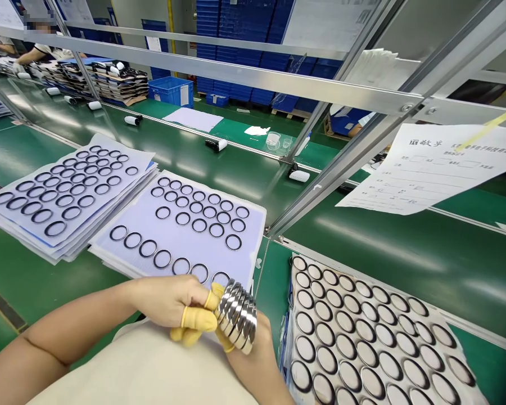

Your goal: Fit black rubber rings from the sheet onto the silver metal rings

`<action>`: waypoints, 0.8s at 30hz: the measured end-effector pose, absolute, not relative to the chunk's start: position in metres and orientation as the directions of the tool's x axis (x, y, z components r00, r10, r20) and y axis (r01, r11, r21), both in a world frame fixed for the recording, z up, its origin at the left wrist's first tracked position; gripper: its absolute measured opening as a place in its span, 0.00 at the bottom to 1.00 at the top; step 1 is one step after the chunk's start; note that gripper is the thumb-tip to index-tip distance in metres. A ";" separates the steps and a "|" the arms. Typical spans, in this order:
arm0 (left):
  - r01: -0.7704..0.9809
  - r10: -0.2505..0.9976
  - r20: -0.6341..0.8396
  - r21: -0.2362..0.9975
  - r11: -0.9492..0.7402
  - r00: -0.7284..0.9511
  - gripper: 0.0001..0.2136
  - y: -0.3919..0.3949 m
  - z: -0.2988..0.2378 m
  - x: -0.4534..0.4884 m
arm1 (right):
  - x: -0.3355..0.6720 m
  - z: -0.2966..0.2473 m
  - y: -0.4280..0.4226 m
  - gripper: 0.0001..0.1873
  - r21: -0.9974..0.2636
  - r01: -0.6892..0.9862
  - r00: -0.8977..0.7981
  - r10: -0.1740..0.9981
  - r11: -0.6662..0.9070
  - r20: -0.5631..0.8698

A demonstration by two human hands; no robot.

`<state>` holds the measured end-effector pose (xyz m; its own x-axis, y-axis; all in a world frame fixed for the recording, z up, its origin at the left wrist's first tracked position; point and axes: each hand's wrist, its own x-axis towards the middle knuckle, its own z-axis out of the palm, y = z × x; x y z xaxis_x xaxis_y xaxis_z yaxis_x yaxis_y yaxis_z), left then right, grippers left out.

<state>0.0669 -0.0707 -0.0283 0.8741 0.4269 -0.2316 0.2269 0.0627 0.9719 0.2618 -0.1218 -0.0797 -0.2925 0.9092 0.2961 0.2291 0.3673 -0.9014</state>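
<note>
My left hand (175,304), with yellow finger cots, is closed around a stack of shiny metal rings (237,316) at the bottom centre. My right hand (259,360) comes up from below and grips the same stack from underneath; only its wrist, palm and one yellow-capped fingertip show. Just beyond the hands lies a white sheet (181,230) with rows of dark rings laid flat. To the right sits a tray (362,337) packed with round silver-rimmed discs.
A second pile of sheets with rings (63,194) lies at the left on the green conveyor belt (405,253). An aluminium frame rail (236,73) crosses overhead, with a paper form (430,169) hanging from it. Another person's arm (37,53) works at far left.
</note>
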 end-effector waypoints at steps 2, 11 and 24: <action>0.235 0.380 -0.249 0.968 0.083 0.891 0.20 -0.073 -0.030 0.069 | 0.261 -0.075 -0.121 0.06 -0.892 0.231 -0.333 0.893 0.389 0.303; 0.275 0.310 -0.265 0.961 0.013 0.913 0.28 -0.077 -0.033 0.071 | 0.273 -0.059 -0.119 0.30 -0.961 0.018 -0.581 0.785 0.276 0.214; -0.027 0.558 -0.271 0.883 0.468 0.784 0.24 -0.076 -0.063 0.089 | 0.268 -0.079 -0.128 0.48 -0.918 0.152 -0.362 0.884 0.368 0.294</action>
<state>0.0886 -0.0761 -0.0627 0.7843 0.5579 -0.2714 -0.0270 0.4678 0.8834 0.2682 -0.1284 -0.0788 -0.3623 0.8844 0.2944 0.1516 0.3675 -0.9176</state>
